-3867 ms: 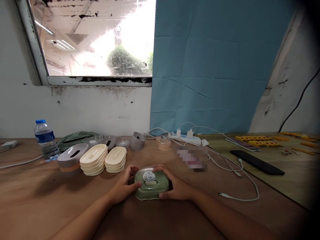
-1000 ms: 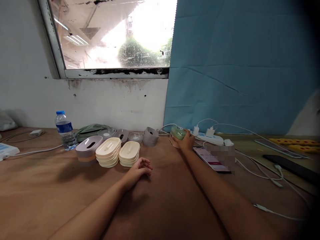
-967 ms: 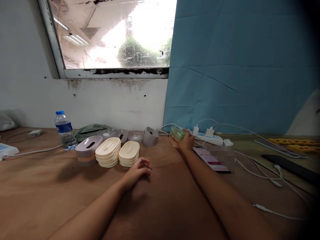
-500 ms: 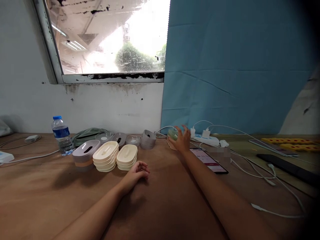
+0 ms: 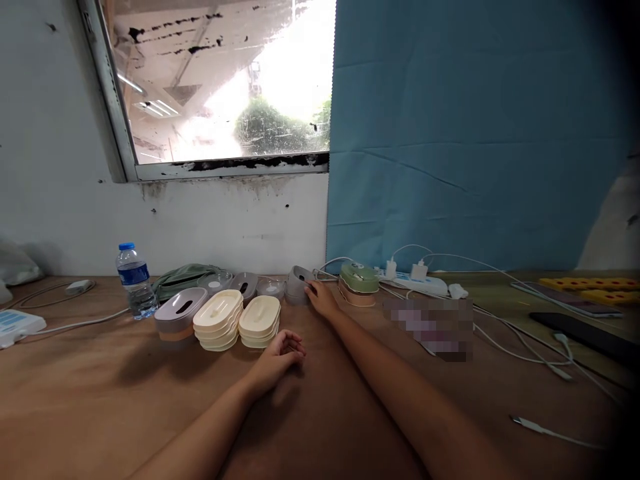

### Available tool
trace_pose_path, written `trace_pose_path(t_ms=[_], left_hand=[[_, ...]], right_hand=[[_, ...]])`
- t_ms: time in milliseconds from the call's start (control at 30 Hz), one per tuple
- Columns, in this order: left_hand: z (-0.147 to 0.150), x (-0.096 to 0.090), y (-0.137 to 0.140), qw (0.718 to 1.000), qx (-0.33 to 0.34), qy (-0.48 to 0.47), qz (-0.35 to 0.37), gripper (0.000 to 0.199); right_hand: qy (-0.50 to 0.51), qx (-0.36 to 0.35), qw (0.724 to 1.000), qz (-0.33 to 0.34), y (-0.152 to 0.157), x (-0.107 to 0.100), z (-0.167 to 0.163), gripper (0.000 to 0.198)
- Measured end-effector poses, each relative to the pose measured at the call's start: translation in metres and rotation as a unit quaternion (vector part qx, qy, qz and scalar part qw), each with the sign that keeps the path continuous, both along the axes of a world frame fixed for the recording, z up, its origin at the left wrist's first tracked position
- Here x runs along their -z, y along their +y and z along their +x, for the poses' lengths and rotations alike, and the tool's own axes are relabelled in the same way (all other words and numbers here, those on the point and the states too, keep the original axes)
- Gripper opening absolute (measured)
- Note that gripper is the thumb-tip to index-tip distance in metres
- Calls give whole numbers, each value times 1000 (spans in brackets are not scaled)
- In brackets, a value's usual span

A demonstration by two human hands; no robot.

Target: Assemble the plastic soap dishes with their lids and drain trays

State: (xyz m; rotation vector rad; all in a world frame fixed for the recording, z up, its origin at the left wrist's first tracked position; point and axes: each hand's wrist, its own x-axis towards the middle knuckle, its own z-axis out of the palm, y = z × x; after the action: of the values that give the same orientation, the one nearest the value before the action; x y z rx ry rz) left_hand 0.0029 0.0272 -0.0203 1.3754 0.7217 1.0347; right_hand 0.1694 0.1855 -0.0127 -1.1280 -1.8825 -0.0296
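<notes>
My left hand (image 5: 284,355) rests just above the tabletop, fingers loosely curled and apart, holding nothing. Close behind it are two stacks of cream oval lids, the left stack (image 5: 219,321) and the right stack (image 5: 260,323). My right hand (image 5: 324,297) reaches forward to a grey oval container (image 5: 297,287) near the wall, its fingers closed at the container's right rim. That container stands on the table. To the right of this hand sits a green-topped container (image 5: 359,279) with a peach band below. A lilac-lidded container (image 5: 180,317) is left of the cream stacks.
A water bottle (image 5: 136,283) stands at the back left by a green cloth pouch (image 5: 187,277). Clear containers (image 5: 271,288) and a grey lid (image 5: 245,283) lie behind the stacks. A power strip (image 5: 420,283) and white cables (image 5: 525,360) spread over the right side.
My right hand has left the green-topped container and moved left to the grey container. My left hand keeps about the same place. The view has shifted slightly.
</notes>
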Motion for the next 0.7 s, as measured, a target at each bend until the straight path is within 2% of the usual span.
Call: trace_pose_path(t_ms=[300, 500, 567, 600, 633, 700], left_hand=[[0, 2, 2, 1000, 2, 3, 0, 24], [1, 1, -1, 1000, -3, 24, 20, 22], [1, -5, -7, 994, -36, 67, 73, 18], [1, -9, -10, 985, -66, 103, 122, 17], [0, -14, -13, 967, -101, 146, 183, 16], [-5, -24, -18, 904, -170, 234, 314, 18]], right_hand=[[55, -42, 998, 5, 6, 4, 10, 20], [103, -48, 993, 39, -2, -7, 10, 21], [119, -50, 990, 57, -9, -14, 10, 24], [125, -51, 989, 65, -14, -18, 10, 25], [130, -54, 987, 72, -19, -21, 11, 27], [130, -66, 986, 78, -35, -26, 14, 27]])
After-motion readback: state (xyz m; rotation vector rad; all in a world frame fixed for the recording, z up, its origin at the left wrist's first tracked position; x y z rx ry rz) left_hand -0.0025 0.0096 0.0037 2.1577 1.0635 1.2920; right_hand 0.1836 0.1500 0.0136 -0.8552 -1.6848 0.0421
